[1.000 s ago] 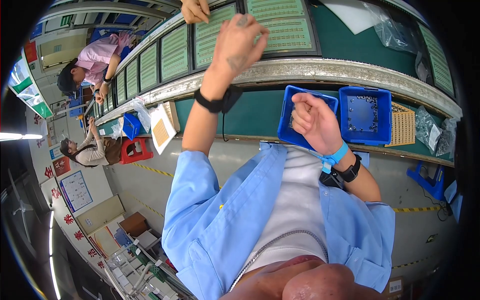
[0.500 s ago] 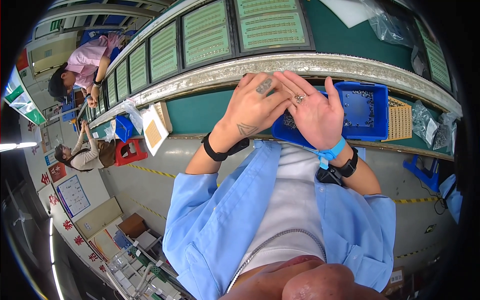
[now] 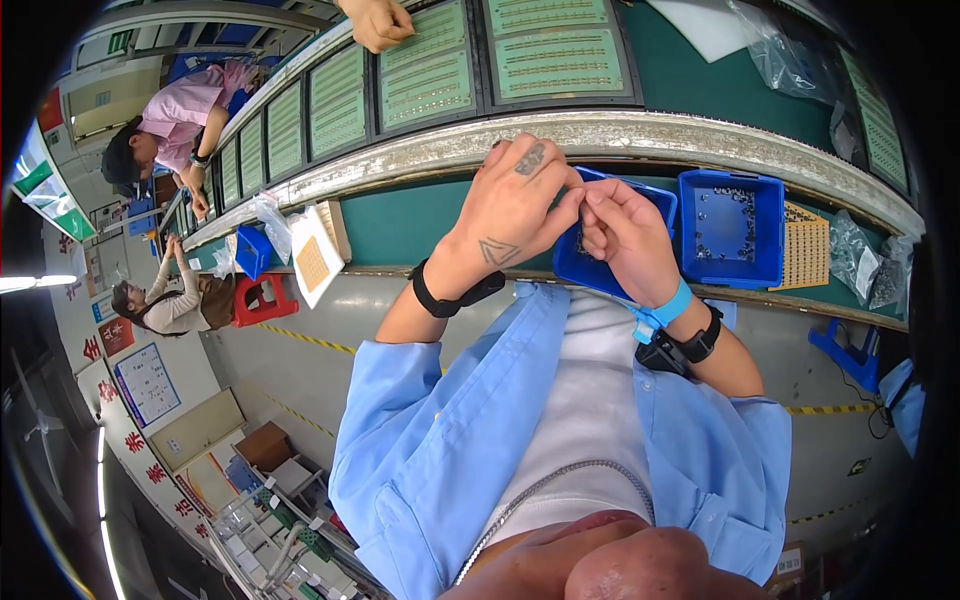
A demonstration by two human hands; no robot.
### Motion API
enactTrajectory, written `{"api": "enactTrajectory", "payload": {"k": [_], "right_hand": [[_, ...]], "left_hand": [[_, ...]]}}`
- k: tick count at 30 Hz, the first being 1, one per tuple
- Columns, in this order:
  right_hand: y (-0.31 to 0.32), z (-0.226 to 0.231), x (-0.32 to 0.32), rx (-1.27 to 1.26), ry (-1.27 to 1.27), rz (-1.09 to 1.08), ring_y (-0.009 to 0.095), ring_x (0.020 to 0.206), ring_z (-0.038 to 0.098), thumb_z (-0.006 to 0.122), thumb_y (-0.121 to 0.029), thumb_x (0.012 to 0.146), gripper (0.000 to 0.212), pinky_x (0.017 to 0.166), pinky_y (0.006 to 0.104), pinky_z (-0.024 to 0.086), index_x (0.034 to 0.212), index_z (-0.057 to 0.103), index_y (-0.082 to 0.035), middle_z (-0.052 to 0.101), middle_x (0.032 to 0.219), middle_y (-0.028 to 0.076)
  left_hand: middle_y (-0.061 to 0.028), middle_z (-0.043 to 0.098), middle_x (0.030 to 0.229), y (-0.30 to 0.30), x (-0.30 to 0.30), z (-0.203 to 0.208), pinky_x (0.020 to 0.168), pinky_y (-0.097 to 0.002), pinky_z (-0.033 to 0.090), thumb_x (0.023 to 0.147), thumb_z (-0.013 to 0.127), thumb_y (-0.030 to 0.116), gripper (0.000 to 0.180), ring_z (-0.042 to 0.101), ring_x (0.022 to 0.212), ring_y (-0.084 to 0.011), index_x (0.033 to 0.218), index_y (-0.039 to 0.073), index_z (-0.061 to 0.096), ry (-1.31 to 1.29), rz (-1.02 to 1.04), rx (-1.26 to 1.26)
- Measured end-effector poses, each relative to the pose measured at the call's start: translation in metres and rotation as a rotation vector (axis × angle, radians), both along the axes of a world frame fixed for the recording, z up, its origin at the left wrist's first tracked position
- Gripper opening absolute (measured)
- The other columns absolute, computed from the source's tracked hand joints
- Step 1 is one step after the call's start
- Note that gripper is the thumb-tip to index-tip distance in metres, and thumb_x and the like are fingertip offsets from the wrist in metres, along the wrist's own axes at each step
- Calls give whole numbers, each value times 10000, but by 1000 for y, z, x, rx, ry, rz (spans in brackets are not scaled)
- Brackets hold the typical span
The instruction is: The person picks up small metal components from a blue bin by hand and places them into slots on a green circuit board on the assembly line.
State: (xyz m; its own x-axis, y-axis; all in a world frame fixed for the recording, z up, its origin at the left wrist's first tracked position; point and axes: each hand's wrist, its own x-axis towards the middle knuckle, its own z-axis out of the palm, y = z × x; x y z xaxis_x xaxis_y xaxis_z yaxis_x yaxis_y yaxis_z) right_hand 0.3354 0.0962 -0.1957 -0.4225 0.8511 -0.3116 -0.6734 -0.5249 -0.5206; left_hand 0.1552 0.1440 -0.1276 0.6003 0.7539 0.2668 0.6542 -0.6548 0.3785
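Over the bench edge, my left hand (image 3: 515, 205) has thumb and forefinger pinched together, close to the fingertips of my right hand. What the pinch holds, if anything, is too small to make out. My right hand (image 3: 637, 245) is curled closed, palm up; the small metal parts seen on it half a second ago are now hidden by its fingers. Beneath and behind it stands a blue bin (image 3: 655, 200), partly covered by the hand. A second blue bin (image 3: 775, 235), with small dark parts scattered on its bottom, stands just to the right.
Beyond a worn metal rail (image 3: 440, 168) lies a row of green panels (image 3: 425, 85) in black frames. A co-worker's hand (image 3: 378, 22) reaches over them. A tan perforated board (image 3: 803, 248) and plastic bags (image 3: 855, 255) lie at right; a white tray (image 3: 318, 255) lies at left.
My right hand has gone from flat and open, with small metal parts on it, to curled closed. My left fingers have drawn into a pinch. A co-worker's hand has appeared over the panels.
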Motion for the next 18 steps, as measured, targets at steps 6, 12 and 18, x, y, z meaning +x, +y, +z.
{"api": "enactTrajectory", "payload": {"k": [6,12,18], "right_hand": [[1,6,-3,-30,-10,-3,42,559,289,514,-149,1110,142,504,231,247,1036,594,-58,345,701,-66],[-3,6,-2,-50,30,29,37,548,257,539,-149,1095,145,498,251,216,1061,613,-29,327,657,-78],[-6,13,0,-69,57,42,33,540,261,504,-164,1111,190,491,233,217,1076,621,-20,283,663,-84]], "left_hand": [[-32,630,948,-1,-6,9,827,-404,486,804,794,82,175,617,939,-252,957,104,712,15,-53,66],[2,608,917,1,-14,4,802,-386,492,807,787,166,140,611,899,-214,889,123,682,54,-196,221],[-2,629,891,13,-16,6,799,-402,497,799,781,84,179,645,852,-221,948,137,696,117,-179,241]]}}
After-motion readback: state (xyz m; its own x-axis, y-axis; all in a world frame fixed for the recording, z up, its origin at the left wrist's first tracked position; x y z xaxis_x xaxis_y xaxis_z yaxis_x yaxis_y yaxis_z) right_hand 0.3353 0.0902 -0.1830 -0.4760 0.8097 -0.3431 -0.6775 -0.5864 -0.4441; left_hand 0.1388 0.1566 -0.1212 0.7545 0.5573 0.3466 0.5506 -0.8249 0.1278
